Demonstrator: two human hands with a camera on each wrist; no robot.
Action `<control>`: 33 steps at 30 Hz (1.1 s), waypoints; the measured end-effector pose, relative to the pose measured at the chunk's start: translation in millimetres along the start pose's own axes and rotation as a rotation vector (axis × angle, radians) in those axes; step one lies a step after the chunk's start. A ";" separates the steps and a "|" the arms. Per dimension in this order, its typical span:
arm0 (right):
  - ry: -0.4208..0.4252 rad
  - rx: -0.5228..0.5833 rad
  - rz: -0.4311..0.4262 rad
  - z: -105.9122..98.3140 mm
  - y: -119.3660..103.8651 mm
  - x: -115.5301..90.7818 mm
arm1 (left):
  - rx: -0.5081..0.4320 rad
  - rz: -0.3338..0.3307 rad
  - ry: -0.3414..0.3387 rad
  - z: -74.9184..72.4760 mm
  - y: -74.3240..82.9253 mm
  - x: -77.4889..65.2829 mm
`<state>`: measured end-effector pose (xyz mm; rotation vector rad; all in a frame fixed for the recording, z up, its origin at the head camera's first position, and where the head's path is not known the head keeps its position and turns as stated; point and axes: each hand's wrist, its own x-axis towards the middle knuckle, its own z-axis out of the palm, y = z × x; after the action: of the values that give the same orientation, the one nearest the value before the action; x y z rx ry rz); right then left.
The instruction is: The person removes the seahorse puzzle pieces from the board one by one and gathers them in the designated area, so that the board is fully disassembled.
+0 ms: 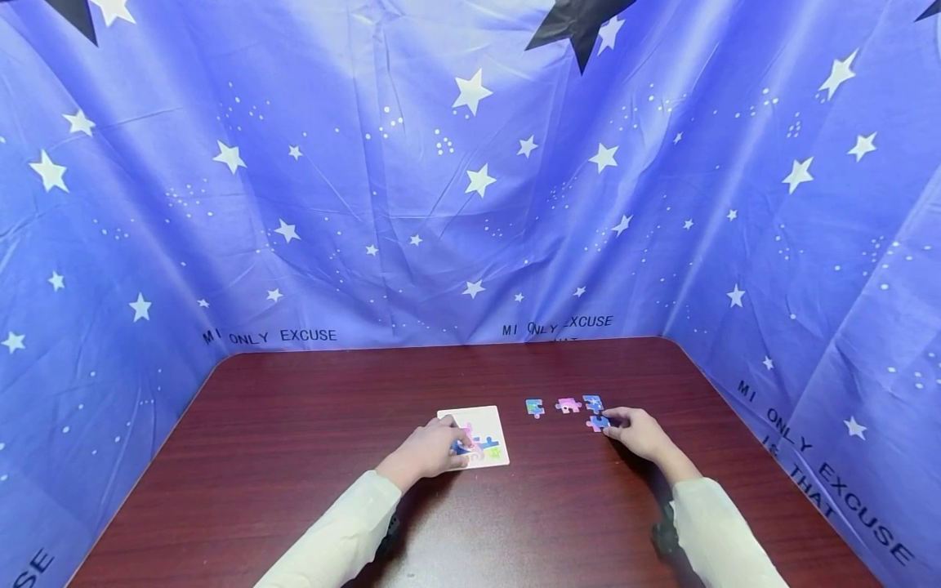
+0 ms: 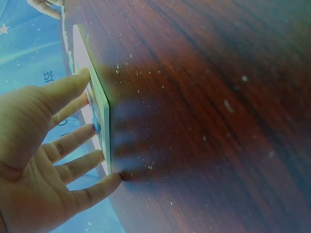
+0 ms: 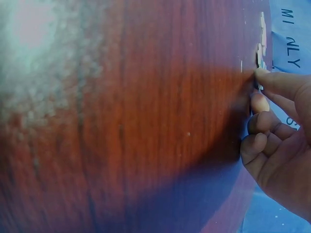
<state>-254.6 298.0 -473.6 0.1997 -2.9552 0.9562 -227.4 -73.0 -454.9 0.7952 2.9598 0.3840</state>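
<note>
A square white-bordered puzzle board [image 1: 503, 437] lies on the table with several colourful pieces set in it. My left hand [image 1: 430, 449] rests over its left part, fingers spread and covering some of the picture. In the left wrist view, the thumb and fingertips touch the board [image 2: 101, 97] along its face and near edge. To the right, my right hand [image 1: 641, 433] pinches a blue and pink puzzle piece [image 1: 597, 424] at its right side between thumb and index finger. The right wrist view shows this hand [image 3: 277, 136] low at the tabletop, its other fingers curled.
Just beyond the pinched piece is a blue puzzle piece [image 1: 592, 403]. A pink piece [image 1: 568, 405] and a blue-green piece [image 1: 535, 407] lie left of it, towards the board. The dark red wooden table [image 1: 309, 425] ends at a blue star-patterned curtain [image 1: 412, 286].
</note>
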 end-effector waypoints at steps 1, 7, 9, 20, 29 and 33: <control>-0.002 -0.001 -0.003 -0.2 -0.2 0.3 | 0.001 0.002 0.002 -0.3 -0.1 0.1; -0.007 -0.001 0.003 -1.0 0.2 0.9 | 0.012 0.004 0.006 0.7 -0.8 0.6; -0.008 0.003 0.008 -1.2 0.3 0.8 | 0.008 0.002 0.005 1.5 -1.1 0.7; -0.012 0.023 0.003 -1.6 2.5 2.2 | -0.005 -0.003 0.000 3.5 -1.7 1.2; -0.018 0.037 0.011 -1.6 1.9 1.6 | -0.024 -0.010 -0.001 3.1 -1.3 0.5; -0.024 0.038 0.017 -2.1 1.8 1.4 | -0.029 -0.012 -0.004 3.7 -1.5 0.7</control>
<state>-256.2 300.6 -472.9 0.1891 -2.9668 1.0205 -228.3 -73.1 -458.8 0.7745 2.9470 0.4227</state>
